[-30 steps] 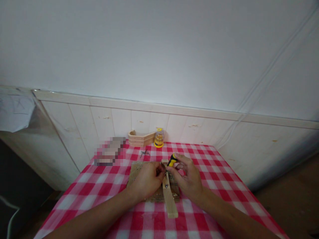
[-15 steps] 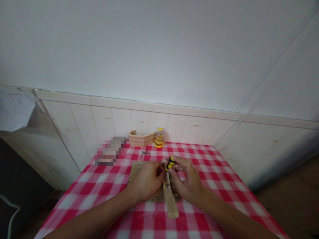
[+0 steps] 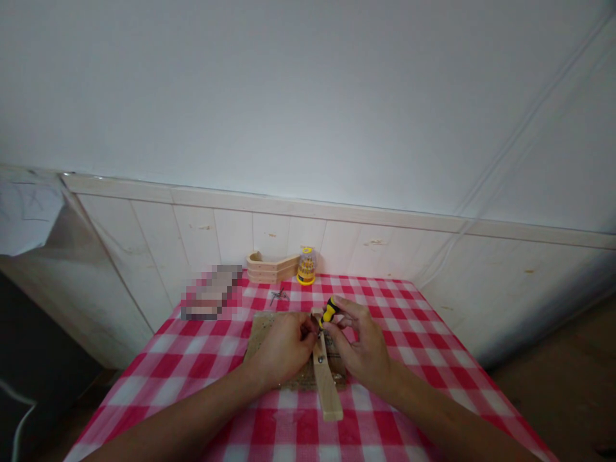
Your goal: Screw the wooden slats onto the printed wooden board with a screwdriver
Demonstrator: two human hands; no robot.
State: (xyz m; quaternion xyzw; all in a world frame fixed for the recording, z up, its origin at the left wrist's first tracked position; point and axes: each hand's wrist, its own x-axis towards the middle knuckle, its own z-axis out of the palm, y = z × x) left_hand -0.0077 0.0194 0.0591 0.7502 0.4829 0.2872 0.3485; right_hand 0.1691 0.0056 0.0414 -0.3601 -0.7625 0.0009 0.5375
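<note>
Between the thumb and fingers of my right hand is a yellow-and-black screwdriver, held tilted with its tip down at a wooden strip. My left hand is closed at the strip's far part, its fingertips pinched near the screwdriver's tip; what they hold is hidden. A small dark metal piece sits on the strip just nearer to me. Under the strip and my left hand lies a flat brown cardboard piece that looks wrapped in clear plastic.
On the red-and-white checked tablecloth, a bent wooden piece and a yellow screwdriver-bit case stand by the wall. Several thin dark screws or bits lie before them. A blurred-out flat object is at the left.
The screwdriver's handle leans slightly more to the right, and my right fingers have shifted a little with it. My left hand stays at the strip. The whole view has moved slightly.
</note>
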